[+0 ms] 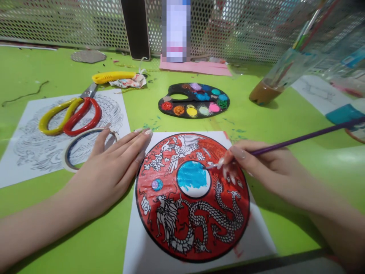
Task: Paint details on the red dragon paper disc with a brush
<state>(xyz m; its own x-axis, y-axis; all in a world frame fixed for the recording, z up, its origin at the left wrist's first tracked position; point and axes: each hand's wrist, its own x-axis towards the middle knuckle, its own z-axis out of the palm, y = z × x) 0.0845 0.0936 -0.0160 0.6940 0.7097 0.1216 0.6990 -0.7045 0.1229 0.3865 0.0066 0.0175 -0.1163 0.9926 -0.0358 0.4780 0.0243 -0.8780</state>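
Observation:
A sheet of white paper [142, 243] bears a round dragon-and-phoenix picture [199, 236] with a red painted ground. Blue paint covers most of its white centre circle [192, 178]; a bare white strip shows along the lower right. My right hand [256, 163] pinches a purple-handled paintbrush [288, 144], its bristles at the circle's upper right edge. Fingers stretched out, my left hand [116, 160] lies flat at the paper's left edge, its thumb over a roll of tape [68, 152]. Beyond the picture sits a black paint palette [176, 110] with several colours.
Scissors [82, 108] with yellow and red handles lie on a line-drawing sheet [17, 152] at left, near a yellow cutter [114, 77]. A cup of brown water [266, 91] holding brushes stands back right. A phone [137, 28] leans on the perforated metal screen [71, 26].

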